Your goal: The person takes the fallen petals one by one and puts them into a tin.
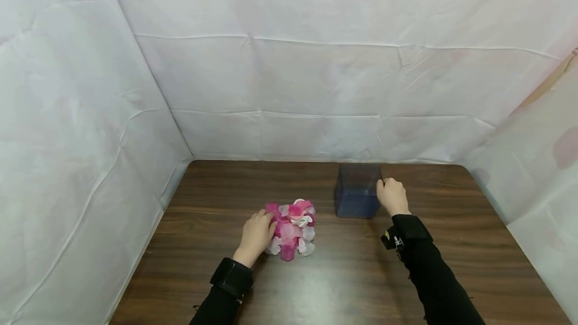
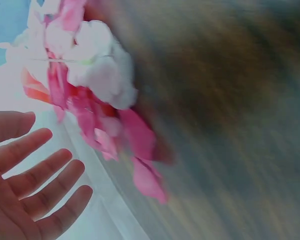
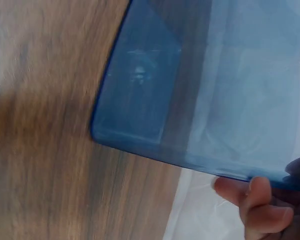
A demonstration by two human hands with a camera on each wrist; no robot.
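Note:
A heap of pink and white artificial flower petals lies on the table, left of a clear blue plastic box. My left hand is at the heap's left side. In the left wrist view its fingers are spread and fairly straight, with the petals beyond them and nothing in the grasp. My right hand holds the box by its right side. The right wrist view shows the fingertips at the edge of the box, with the thumb partly cut off by the frame.
The brown wood-grain table carries the petals and the box. White cloth hangs behind the table and along both sides, close to its edges.

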